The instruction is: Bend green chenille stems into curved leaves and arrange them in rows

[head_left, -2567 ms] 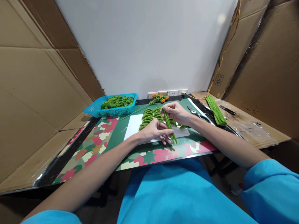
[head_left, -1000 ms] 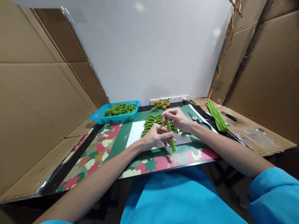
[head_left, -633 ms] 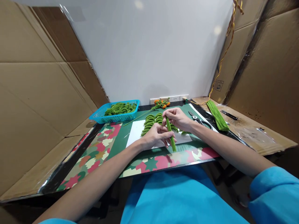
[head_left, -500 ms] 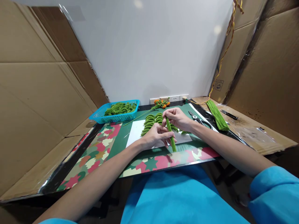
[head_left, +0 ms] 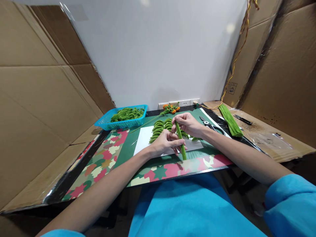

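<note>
Between my two hands a few green pipe cleaners [head_left: 183, 152] are held side by side as a narrow strip, tilted, with the lower end toward me. My left hand [head_left: 169, 143] pinches the strip around its middle, thumb on top. At the upper end, the fingertips of my right hand [head_left: 185, 123] close on it. Behind my hands, rows of curved green pipe-cleaner pieces [head_left: 158, 128] lie on a white sheet [head_left: 142, 140]. My hands cover part of these rows.
A blue basket [head_left: 103, 123] with green pipe-cleaner pieces stands back left. Orange-and-green pipe-cleaner flowers [head_left: 171, 108] lie at the back. Scissors [head_left: 212, 126], a green pipe-cleaner bundle [head_left: 230, 121] and a black utility knife [head_left: 243, 119] lie right. Cardboard walls [head_left: 283, 72] flank the table.
Both hands keep their grip on the green strip in nearly the same place. The whole view has shifted very slightly.
</note>
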Available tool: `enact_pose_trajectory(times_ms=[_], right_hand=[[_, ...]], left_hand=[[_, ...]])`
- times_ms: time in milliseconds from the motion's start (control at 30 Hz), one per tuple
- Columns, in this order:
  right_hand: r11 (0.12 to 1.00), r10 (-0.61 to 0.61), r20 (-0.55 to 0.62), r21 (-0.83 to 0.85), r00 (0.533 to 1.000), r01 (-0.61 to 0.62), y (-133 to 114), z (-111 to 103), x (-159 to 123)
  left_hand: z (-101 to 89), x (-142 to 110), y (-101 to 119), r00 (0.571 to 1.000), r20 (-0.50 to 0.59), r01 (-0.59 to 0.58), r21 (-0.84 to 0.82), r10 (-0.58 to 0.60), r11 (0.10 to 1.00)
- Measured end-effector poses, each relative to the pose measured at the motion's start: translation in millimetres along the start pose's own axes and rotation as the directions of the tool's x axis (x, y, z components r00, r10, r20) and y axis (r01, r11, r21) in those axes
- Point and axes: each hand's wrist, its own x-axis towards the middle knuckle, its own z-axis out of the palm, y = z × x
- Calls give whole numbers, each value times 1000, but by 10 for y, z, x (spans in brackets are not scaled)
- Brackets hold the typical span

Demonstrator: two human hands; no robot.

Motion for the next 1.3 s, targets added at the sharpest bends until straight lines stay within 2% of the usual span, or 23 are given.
enact_pose_trajectory(times_ms=[467,733,1000,1300], right_hand=[[1000,-15,-31,-14,999,15,-18,34,-14],[1000,-8,-25,-30,1000,7,5,49,-12],[998,-34,-27,-47,999,32,8,42,-18],[993,-40,-35,-115,999,36,-37,11,-15]], left_hand=[[18,-28,59,999,-48,7,50,-5,999],[10,-12,1,999,-13,31,44,-31,999],[4,-30,35,999,-19,36,66,-35,997],[-40,-5,-16,997,-81,24,47,-20,999]])
